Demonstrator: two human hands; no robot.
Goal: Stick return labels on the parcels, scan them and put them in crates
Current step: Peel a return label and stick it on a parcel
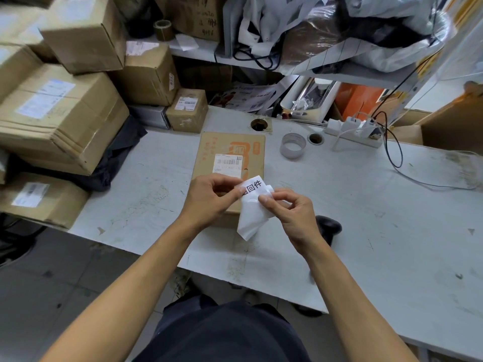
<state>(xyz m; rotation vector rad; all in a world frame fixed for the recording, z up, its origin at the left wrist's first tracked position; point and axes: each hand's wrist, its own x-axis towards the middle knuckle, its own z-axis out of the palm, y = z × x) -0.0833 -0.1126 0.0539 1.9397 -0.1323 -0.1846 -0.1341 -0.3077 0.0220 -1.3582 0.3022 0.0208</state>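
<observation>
Two hands meet over the near part of a flat brown parcel, and between them is a white return label printed with bold black characters. The left hand pinches the label's left edge between thumb and curled fingers, while the right hand pinches the white backing paper that hangs below and to the right of the label, its thumb pressed on top and the other fingers curled beneath. Label and backing are held just above the parcel's near end, partly hiding it.

The parcel lies flat on the grey table, orange printing on its top face and a barcoded shipping sticker near its middle. Just right of the right wrist, a black scanner rests on the table, half hidden by the arm. Farther back stands a roll of clear tape, with a white power strip and its cables beyond it.

A small box sits at the table's far left corner, and larger cardboard boxes are stacked along the left side, several bearing white stickers. Shelving behind the table holds bags, papers and a brown tape roll.
</observation>
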